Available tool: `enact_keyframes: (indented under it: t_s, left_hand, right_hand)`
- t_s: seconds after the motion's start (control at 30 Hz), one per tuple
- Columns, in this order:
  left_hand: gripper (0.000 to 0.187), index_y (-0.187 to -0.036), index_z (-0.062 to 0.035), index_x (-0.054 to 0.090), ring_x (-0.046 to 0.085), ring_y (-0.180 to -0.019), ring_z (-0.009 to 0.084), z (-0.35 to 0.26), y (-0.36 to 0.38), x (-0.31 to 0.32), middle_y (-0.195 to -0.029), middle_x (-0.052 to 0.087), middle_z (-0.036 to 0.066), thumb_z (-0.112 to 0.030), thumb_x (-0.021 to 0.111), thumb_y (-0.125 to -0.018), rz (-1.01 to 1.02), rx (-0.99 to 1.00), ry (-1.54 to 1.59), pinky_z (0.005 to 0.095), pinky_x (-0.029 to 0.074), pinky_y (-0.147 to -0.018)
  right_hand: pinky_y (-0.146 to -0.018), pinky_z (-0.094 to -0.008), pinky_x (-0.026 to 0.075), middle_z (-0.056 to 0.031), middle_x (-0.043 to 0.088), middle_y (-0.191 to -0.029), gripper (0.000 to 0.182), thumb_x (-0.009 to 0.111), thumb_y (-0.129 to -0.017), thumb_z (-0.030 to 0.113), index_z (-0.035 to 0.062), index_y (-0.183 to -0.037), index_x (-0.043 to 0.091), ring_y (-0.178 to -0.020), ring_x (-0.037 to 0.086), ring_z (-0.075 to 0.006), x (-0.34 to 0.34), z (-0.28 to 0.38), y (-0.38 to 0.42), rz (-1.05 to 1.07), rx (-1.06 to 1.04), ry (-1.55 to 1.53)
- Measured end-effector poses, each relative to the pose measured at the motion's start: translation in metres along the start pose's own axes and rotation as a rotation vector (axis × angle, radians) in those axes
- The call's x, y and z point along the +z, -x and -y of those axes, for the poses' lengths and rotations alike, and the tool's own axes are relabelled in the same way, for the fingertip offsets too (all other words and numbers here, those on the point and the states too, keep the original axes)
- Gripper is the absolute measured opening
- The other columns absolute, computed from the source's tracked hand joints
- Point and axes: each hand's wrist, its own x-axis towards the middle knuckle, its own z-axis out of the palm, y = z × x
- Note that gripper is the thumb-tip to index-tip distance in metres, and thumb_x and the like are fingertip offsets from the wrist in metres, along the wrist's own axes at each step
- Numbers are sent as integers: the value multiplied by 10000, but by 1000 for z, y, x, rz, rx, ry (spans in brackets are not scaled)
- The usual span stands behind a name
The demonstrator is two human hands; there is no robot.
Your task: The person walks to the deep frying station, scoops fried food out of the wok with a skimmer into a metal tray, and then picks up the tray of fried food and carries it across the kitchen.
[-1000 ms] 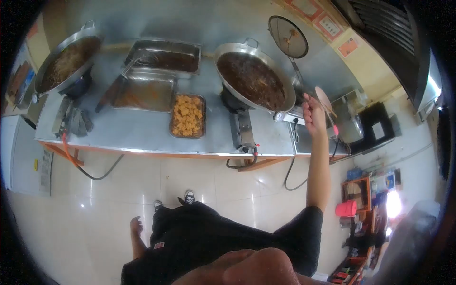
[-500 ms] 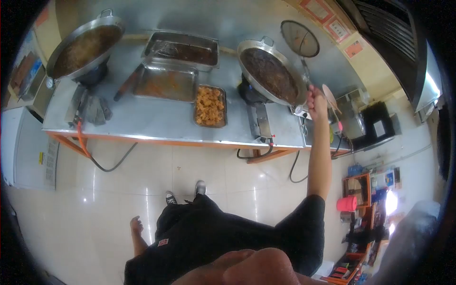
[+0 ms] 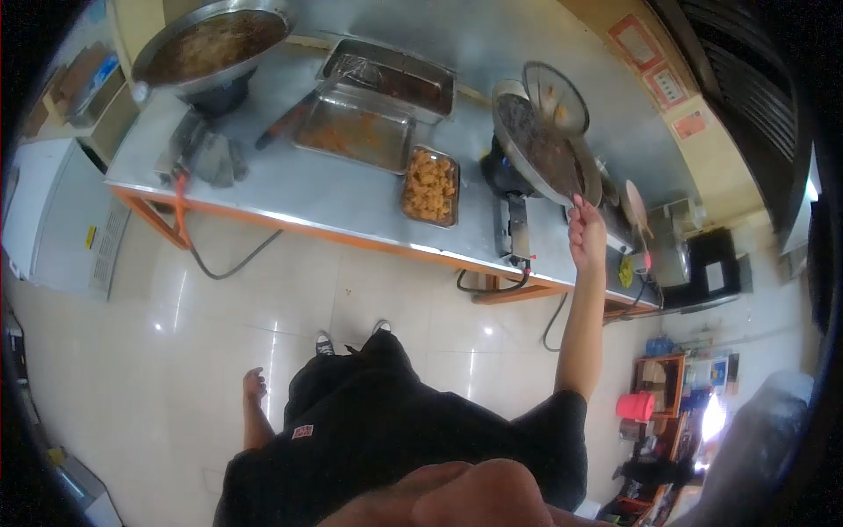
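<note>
My right hand (image 3: 587,233) is closed around the handle of a round mesh strainer (image 3: 553,97). The strainer's head is tilted up beside the far right rim of the right wok (image 3: 522,158), overlapping it in view. Dark liquid fills that wok, which sits on a burner. My left hand (image 3: 255,385) hangs low by my side over the floor, empty, its fingers loosely bent. Nearest the right wok is a small metal tray of golden fried food pieces (image 3: 430,186).
A left wok (image 3: 215,48) of brown liquid stands on another burner. Between them are a deep metal pan (image 3: 443,105), a shallow tray (image 3: 351,132) with orange residue, and a tool with a dark handle (image 3: 285,123). Hoses (image 3: 215,274) hang below the counter's front edge.
My view has shifted, so the counter sits further right. The strainer has come lower and closer to the right wok, and my right hand has moved down with its handle.
</note>
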Motion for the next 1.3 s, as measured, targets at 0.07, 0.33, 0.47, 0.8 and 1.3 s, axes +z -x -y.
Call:
enact_keyframes:
  t_s: [0.07, 0.33, 0.47, 0.8, 1.3]
  left_hand:
    - [279, -1088, -118, 559, 348, -412, 74, 3, 6, -6, -624, 445, -11, -196, 447, -845, -36, -29, -34, 225, 259, -340]
    - [255, -1103, -108, 554, 340, -390, 75, 22, 4, -13, -597, 426, -25, -186, 436, -891, 1, -33, -16, 220, 276, -326]
    - [255, -1113, -103, 548, 336, -382, 69, 19, 15, -5, -595, 423, -31, -178, 431, -900, -11, -58, -3, 203, 267, -327]
    - [261, -1079, -135, 567, 350, -407, 91, 28, 25, -21, -631, 445, -21, -260, 488, -864, -59, -116, -92, 240, 286, -343]
    - [272, -1072, -129, 571, 346, -426, 80, -2, 16, -20, -646, 444, -4, -227, 512, -825, -11, -12, -68, 230, 283, -369]
  right_hand:
    - [-332, -135, 216, -8, 474, -708, 267, 399, -935, 126, 9, -1160, 482, -458, 327, -8, 28, 1, 24, 50, -4, -24]
    - [-318, -128, 224, 30, 444, -701, 284, 408, -941, 162, 33, -1184, 479, -445, 310, 2, 111, -107, 100, 273, 297, -451]
    - [-296, -141, 226, 35, 415, -679, 266, 418, -939, 148, 48, -1179, 479, -424, 301, -2, 141, -158, 125, 239, 471, -588]
    - [-271, -178, 251, -30, 407, -662, 405, 309, -929, 65, -25, -1323, 342, -390, 336, -58, 124, -239, 119, 467, 628, -1571]
    - [-277, -186, 217, -3, 413, -623, 418, 265, -938, 56, 39, -1349, 337, -365, 302, -47, 143, -270, 139, 502, 530, -1702]
